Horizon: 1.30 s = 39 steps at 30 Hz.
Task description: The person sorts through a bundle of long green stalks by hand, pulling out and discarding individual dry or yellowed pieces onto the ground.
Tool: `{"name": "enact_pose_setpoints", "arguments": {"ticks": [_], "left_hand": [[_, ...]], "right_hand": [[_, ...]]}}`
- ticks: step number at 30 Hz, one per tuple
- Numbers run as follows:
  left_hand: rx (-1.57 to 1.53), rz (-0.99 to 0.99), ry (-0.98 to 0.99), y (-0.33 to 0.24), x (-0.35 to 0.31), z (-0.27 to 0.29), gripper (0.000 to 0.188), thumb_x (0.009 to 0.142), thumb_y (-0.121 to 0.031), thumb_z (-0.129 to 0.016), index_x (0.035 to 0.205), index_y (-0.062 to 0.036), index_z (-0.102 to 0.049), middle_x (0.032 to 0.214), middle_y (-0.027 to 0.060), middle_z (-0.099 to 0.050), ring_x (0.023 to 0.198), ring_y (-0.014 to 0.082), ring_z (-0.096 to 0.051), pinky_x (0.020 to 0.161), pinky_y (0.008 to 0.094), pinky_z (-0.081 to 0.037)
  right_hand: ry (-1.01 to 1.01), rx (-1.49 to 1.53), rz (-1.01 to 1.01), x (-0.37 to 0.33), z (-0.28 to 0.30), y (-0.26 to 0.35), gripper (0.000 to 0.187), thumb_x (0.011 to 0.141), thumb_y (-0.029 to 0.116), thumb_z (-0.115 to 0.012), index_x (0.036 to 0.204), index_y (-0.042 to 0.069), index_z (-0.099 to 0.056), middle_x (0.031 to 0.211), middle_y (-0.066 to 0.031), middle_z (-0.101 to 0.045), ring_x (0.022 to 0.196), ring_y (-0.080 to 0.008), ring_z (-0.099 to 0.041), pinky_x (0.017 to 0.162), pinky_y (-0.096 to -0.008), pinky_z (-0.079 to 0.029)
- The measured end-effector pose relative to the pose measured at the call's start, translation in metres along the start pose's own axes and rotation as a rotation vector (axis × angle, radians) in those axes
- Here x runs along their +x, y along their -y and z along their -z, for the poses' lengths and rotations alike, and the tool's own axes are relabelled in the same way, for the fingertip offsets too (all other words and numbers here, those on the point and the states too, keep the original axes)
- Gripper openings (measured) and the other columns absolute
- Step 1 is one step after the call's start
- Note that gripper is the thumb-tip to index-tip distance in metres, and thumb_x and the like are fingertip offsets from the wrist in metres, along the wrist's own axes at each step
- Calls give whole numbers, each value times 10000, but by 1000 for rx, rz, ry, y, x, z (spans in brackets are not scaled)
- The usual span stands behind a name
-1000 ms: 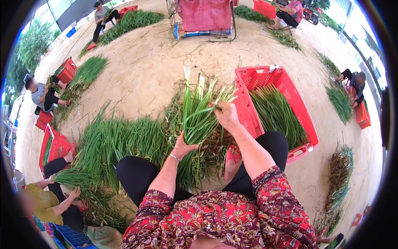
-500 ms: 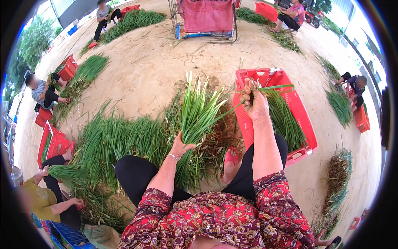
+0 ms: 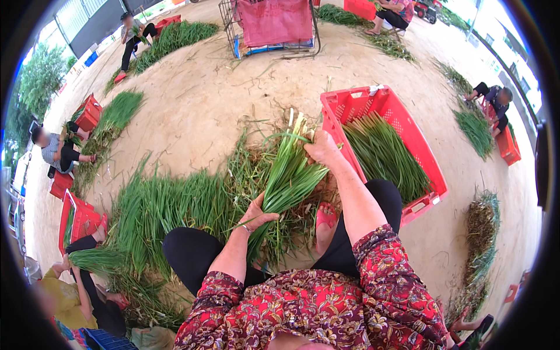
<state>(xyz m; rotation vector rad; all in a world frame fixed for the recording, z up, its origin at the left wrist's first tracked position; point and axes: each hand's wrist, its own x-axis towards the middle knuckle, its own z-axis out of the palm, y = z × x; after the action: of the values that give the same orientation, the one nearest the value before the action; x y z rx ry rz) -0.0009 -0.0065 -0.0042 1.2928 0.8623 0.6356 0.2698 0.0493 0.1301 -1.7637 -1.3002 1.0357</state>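
Observation:
My left hand (image 3: 258,214) grips a bunch of green onions (image 3: 290,175) at its lower end, with the white root ends pointing up and away from me. My right hand (image 3: 322,149) rests on the upper part of the same bunch, fingers closed around some stalks near the roots. I sit on the sandy ground with legs apart in black trousers. A red plastic crate (image 3: 408,137) partly filled with trimmed green onions stands just right of my right arm. A wide pile of loose green onions (image 3: 169,204) lies on the ground to my left.
Trimmings and dry husks lie in front of my knees. A person in yellow (image 3: 70,291) works at my lower left beside a red crate (image 3: 79,219). Other people sit with onion piles at the left, top left and far right. A metal cart with a pink bag (image 3: 274,23) stands ahead.
My right hand has come back from over the red crate to the top of the bunch. The bunch stays in my left hand, tilted a little more to the right.

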Motion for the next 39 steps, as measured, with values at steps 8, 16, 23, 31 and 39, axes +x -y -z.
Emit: {"name": "enact_pose_setpoints", "arguments": {"ticks": [8,16,23,31,39], "left_hand": [[-301,150,95,3,-3,0,735,683,95,-776,1325,-96,-472,1093,58,-638,886,163,-647,719,324,-575],[42,-11,85,0,-1,5,736,651,16,-813,1313,-70,-503,1115,29,-642,984,141,-611,861,302,-509],[117,79,72,-19,-5,1,829,602,-86,-826,1352,-47,-473,1143,34,-630,1045,129,-567,942,287,-447],[230,6,4,-26,-8,3,877,586,-116,-845,1367,-32,-454,1164,56,-611,1087,168,-552,976,308,-429],[127,84,7,-23,-6,7,807,623,-40,-801,1354,-45,-457,1136,32,-623,1012,134,-576,915,301,-473]], "right_hand": [[76,610,55,-7,22,16,126,881,89,-666,997,39,-665,673,-10,-609,496,-71,-522,410,-232,-410],[63,-850,280,-12,-6,14,256,779,181,-693,1026,115,-680,1028,-173,-615,1010,-360,-620,852,-469,-512],[73,-854,533,-11,-1,-3,187,806,120,-590,982,79,-640,1064,-175,-563,1025,-360,-601,832,-464,-508],[-72,-684,561,-8,-9,1,178,837,41,-530,1014,25,-544,919,-185,-621,833,-395,-629,754,-474,-518],[-290,294,294,12,21,8,101,948,-16,-469,996,26,-547,736,-59,-612,564,-118,-524,496,-260,-437]]}}
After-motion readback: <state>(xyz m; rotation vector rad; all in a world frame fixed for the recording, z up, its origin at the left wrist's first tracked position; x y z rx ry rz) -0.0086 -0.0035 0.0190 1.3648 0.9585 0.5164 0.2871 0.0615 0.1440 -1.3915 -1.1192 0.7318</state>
